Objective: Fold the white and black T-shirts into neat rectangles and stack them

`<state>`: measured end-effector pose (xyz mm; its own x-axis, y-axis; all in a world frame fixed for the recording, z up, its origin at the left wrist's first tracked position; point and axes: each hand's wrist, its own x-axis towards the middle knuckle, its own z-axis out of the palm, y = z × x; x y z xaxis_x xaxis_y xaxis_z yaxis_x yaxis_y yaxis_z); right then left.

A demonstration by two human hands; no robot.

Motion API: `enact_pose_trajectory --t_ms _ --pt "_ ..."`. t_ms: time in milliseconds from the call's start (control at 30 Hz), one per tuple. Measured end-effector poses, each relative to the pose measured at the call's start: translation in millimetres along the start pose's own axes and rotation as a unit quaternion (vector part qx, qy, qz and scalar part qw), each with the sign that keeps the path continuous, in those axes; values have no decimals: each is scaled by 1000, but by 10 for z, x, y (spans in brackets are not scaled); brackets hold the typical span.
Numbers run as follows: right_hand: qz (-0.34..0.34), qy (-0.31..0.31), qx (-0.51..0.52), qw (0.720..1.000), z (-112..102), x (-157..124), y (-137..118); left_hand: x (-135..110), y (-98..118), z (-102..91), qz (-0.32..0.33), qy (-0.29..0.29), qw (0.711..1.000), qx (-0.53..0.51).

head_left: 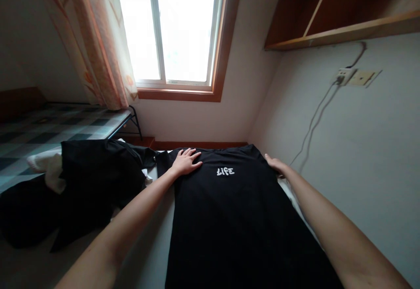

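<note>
A black T-shirt [229, 223] with white "LIFE" lettering lies spread flat on a pale bed surface [154, 254], its top end pointing away from me. My left hand [186, 161] rests flat, fingers apart, on the shirt's far left shoulder area. My right hand [276, 165] touches the far right shoulder edge of the shirt, fingers lying along the fabric; whether it pinches the cloth is not visible.
A heap of dark clothes [82, 188] with some white fabric [49, 168] lies to the left. Behind it stands a checkered bed or cot [49, 127]. A curtained window [170, 30] is ahead. On the right wall hang a wooden shelf [341, 26] and a socket with cable [344, 76].
</note>
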<state>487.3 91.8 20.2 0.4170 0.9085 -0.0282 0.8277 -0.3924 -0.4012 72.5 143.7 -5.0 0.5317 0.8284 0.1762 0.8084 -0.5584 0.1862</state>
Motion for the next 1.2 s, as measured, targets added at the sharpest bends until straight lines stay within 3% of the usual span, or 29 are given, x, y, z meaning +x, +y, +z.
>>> enact_pose_trajectory --t_ms 167,333,467,567,700,867,967,1067,1200 --pt "56 -21 45 997 -94 -117 249 -2 7 -14 -4 -2 1000 3" --pt "43 93 -15 995 -121 -105 323 -4 -4 -10 -1 1 1000 2" --pt "34 57 -52 996 -39 -201 322 -10 7 9 -6 11 1000 4" --pt "40 74 -64 994 -29 -319 305 -32 55 -5 -7 49 999 3" --pt "23 120 -102 987 -183 -541 283 -120 117 -70 -9 108 994 -4" --pt "-87 36 -135 986 -312 -1045 351 -402 93 -114 2 96 990 -103" --pt "-133 28 -140 981 -286 -1395 455 -658 74 -105 24 87 991 -94" --pt "-140 46 -153 977 -258 -1682 526 -941 81 -142 62 75 992 -81" --pt "-120 55 -152 979 -231 -1972 521 -1349 105 -342 128 50 987 -83"
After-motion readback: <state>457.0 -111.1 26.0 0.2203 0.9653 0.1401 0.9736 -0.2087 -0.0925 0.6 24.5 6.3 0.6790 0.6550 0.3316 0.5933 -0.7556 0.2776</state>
